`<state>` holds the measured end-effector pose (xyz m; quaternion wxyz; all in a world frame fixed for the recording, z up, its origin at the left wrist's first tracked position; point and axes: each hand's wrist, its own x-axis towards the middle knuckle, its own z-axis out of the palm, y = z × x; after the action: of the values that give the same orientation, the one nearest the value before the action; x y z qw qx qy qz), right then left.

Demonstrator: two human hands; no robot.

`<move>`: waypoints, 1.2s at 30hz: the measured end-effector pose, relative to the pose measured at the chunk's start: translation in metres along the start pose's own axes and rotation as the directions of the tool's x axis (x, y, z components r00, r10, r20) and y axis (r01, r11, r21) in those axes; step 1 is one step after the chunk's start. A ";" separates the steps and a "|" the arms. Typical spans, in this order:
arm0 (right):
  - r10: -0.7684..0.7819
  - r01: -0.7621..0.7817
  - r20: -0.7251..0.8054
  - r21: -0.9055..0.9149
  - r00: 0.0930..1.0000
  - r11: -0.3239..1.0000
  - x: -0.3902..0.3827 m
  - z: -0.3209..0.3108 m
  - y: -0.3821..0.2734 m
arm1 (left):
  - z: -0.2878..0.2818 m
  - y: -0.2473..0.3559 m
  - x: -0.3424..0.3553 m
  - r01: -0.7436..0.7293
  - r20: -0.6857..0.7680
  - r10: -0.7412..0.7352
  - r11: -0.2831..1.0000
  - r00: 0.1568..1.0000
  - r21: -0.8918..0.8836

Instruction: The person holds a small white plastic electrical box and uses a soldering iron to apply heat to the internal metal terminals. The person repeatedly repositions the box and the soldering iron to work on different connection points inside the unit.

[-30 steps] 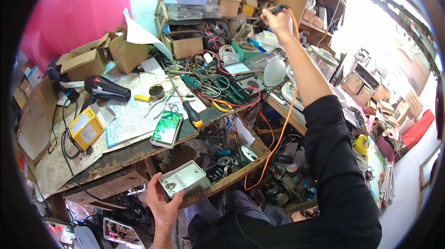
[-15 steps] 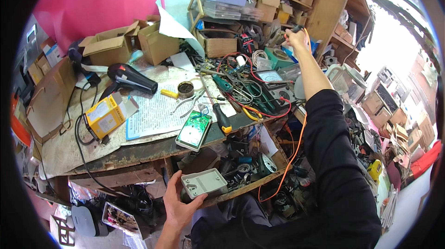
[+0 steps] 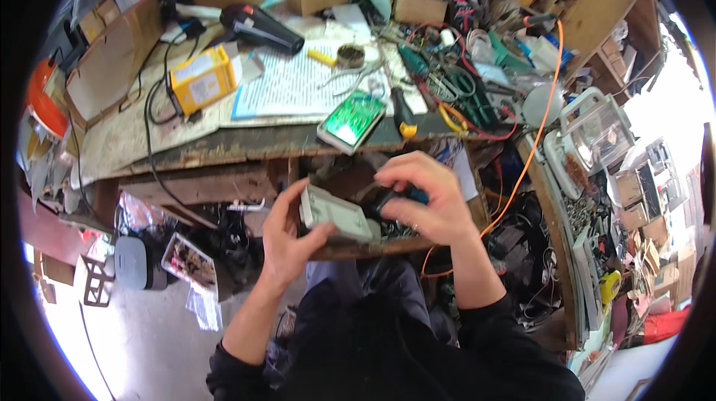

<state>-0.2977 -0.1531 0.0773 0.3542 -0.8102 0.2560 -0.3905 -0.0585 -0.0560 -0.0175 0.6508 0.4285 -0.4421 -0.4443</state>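
My left hand [image 3: 287, 240] grips a light grey plastic case half [image 3: 335, 214] by its left edge, tilted, above the open drawer [image 3: 406, 246]. Close to the right of that case, my right hand [image 3: 440, 203] hovers with thumb and fingers curved apart; I see nothing held in it. Dark drawer contents show between those fingers. On the bench edge lies the other case half with a green circuit board [image 3: 359, 111]. Beside it is a screwdriver [image 3: 403, 114] with a black and yellow handle. A corded tool [image 3: 538, 20] with an orange cord rests at the back right.
Pliers [image 3: 350, 82], a small round tin [image 3: 350, 55] and a printed sheet [image 3: 287, 91] lie on the bench. Further left are a yellow box [image 3: 201, 79] and a black hair dryer [image 3: 262, 28]. The orange cord [image 3: 538, 132] hangs down on the right past the drawer.
My right hand has let go of the corded tool at the back right and come down beside the case half. The view has tipped downward, and the case half is tilted more.
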 end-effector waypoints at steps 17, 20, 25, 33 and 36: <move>0.551 -0.173 -0.216 0.805 0.806 0.567 -0.099 0.061 0.001 | 0.080 0.021 0.012 -0.131 0.073 0.113 0.931 0.991 0.340; 0.555 -0.178 -0.176 0.833 0.813 0.524 -0.102 0.064 -0.003 | 0.072 0.015 0.009 -0.097 0.072 0.077 0.936 0.994 0.340; 0.576 -0.206 -0.126 0.855 0.808 0.475 -0.104 0.073 -0.004 | 0.060 0.007 0.005 -0.037 0.039 0.027 0.958 0.999 0.286; 0.611 -0.261 -0.055 0.871 0.789 0.415 -0.106 0.078 -0.001 | 0.050 -0.002 0.004 -0.005 0.024 0.000 0.972 1.000 0.235; 0.619 -0.281 -0.021 0.878 0.785 0.387 -0.110 0.077 0.001 | 0.047 -0.005 0.002 0.019 0.019 -0.024 0.978 1.000 0.207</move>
<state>-0.2972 -0.0488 -0.0070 0.7397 -0.3503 0.3075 -0.4854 -0.1042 -0.0674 -0.0104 0.5931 0.4937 -0.4882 -0.4077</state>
